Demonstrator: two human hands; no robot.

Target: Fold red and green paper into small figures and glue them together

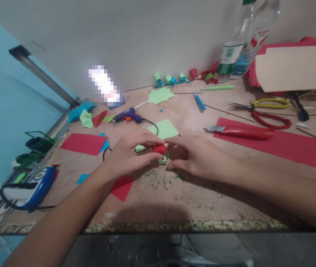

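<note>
My left hand is closed around a small red folded-paper piece, pinched between thumb and fingers. Just beneath it is a small light green paper piece with a raised rim, partly hidden by my left thumb. My right hand curves in from the other side, thumb and index finger apart. Its index fingertip comes close to the red piece; whether it touches, I cannot tell. Behind both hands lies a light green paper sheet. A red paper piece lies by my left wrist.
A purple-blue glue gun lies behind my left hand. An open-bladed utility knife rests on red paper, with scissors behind. Plastic bottles and small paper cube figures stand at the back. The front table edge is near.
</note>
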